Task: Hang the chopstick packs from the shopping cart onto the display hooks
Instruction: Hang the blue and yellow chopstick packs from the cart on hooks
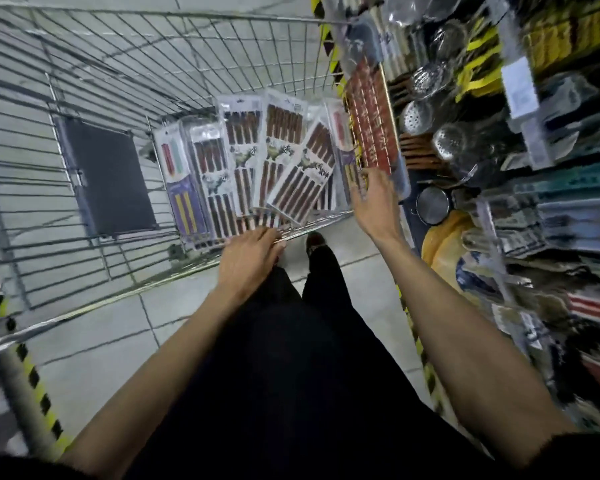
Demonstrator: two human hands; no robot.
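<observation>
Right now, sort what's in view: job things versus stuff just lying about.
Job: chopstick packs, shopping cart, left hand, right hand.
Lying about: metal skimmers, black panel in the cart, yellow-black striped tape.

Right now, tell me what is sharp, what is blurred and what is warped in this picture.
Head view: the chopstick packs read fairly sharp. Head view: the shelves on the right smear with motion blur, and the right hand is soft too. Head view: the wide lens bows the wires of the cart. Head view: light is even, no hard shadows.
</observation>
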